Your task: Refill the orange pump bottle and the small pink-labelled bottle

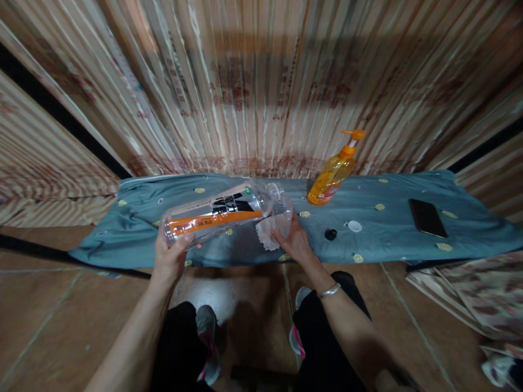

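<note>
My left hand (171, 256) is wrapped round the base of a clear plastic bottle (214, 213) with a silver, black and orange label. The bottle lies nearly level above the cloth, tilted up slightly to the right. In my right hand (295, 239) is a crumpled white tissue (267, 233), pinched at the bottle's other end. Between that hand and the label sits clear plastic (281, 198) with a ridged rim; whether it is a separate piece or the bottle's own top, I cannot tell. My right fingertips are partly hidden behind it.
A pump bottle of orange liquid (330, 177) stands at the back of the blue patterned cloth (388, 218). To the right lie a small black object (330, 234), a white round lid (354, 226) and a dark phone (427, 218). Patterned curtains (261, 92) hang behind.
</note>
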